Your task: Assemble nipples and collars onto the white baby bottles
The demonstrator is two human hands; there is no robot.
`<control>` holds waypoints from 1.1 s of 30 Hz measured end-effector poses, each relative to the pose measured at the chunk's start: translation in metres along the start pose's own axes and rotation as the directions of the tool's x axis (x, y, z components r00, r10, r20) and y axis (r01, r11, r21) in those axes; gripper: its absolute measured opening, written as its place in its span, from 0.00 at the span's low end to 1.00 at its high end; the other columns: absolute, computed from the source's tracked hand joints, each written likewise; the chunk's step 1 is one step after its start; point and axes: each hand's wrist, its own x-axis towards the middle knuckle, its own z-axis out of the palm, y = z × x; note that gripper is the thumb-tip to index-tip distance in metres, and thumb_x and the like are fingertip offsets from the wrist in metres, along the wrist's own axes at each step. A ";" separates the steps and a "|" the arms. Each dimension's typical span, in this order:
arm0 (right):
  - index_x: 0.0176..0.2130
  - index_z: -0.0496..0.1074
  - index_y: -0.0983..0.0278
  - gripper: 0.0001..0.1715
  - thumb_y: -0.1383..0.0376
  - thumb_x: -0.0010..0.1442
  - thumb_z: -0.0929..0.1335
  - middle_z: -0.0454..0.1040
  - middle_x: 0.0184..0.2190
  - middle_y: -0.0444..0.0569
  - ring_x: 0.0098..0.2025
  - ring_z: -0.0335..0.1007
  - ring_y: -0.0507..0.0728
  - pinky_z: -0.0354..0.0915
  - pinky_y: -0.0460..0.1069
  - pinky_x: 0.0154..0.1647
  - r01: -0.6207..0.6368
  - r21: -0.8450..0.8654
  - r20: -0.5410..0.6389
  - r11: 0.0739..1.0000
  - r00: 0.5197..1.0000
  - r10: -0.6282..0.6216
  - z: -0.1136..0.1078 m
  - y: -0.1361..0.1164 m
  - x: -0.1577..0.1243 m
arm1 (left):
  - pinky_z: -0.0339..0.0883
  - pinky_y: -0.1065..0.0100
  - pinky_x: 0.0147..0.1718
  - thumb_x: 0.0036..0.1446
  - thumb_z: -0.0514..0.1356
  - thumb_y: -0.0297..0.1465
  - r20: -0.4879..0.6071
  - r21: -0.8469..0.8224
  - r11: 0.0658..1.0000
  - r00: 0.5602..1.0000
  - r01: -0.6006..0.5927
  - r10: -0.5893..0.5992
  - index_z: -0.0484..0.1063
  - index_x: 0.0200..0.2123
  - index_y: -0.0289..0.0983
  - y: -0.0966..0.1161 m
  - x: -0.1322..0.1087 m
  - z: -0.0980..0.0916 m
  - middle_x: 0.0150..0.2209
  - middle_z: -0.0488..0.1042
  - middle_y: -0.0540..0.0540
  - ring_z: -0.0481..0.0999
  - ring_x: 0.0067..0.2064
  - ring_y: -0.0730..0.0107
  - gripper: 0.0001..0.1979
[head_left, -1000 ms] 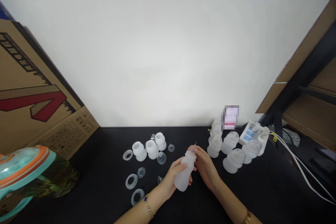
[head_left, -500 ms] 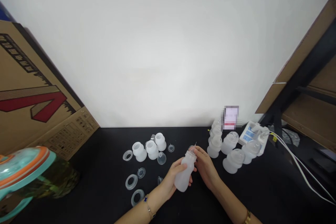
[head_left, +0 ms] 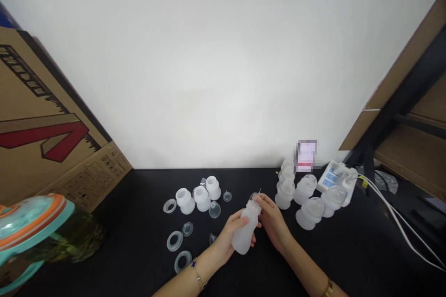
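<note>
My left hand (head_left: 228,236) is wrapped around a frosted white plastic bottle (head_left: 245,232), tilted with its neck up and to the right. My right hand (head_left: 273,222) has its fingertips pinched at the bottle's neck; a small clear part and a thin tip stick out there, too small to name. Both hands hover just above the black table (head_left: 139,250). Three open bottles (head_left: 198,197) stand to the left, with clear nipples (head_left: 214,209) and white rings (head_left: 174,240) scattered around them.
Several capped bottles (head_left: 306,197) stand in a group to the right, beside a white power strip (head_left: 336,178) with white cables running right. A cardboard box (head_left: 45,125) leans at left, a teal and orange lid (head_left: 28,222) at lower left. Shelving rises at right.
</note>
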 end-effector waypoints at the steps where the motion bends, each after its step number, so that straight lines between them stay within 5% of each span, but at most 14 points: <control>1: 0.33 0.74 0.63 0.14 0.55 0.56 0.75 0.68 0.28 0.43 0.27 0.60 0.50 0.52 0.45 0.20 0.001 0.000 -0.003 1.000 1.000 -0.001 0.000 0.000 0.000 | 0.73 0.70 0.23 0.56 0.64 0.39 -0.003 0.001 1.000 1.000 0.000 0.000 0.72 0.49 0.30 0.000 0.000 0.000 0.39 0.79 0.37 0.76 0.25 0.69 0.22; 33: 0.32 0.71 0.61 0.16 0.54 0.55 0.75 0.67 0.28 0.43 0.28 0.59 0.51 0.52 0.46 0.22 0.019 -0.047 0.008 0.999 1.000 -0.019 0.002 -0.002 -0.001 | 0.70 0.72 0.26 0.55 0.66 0.40 -0.019 0.225 0.971 0.996 -0.079 0.085 0.72 0.51 0.33 0.007 -0.006 0.006 0.40 0.78 0.40 0.76 0.27 0.73 0.24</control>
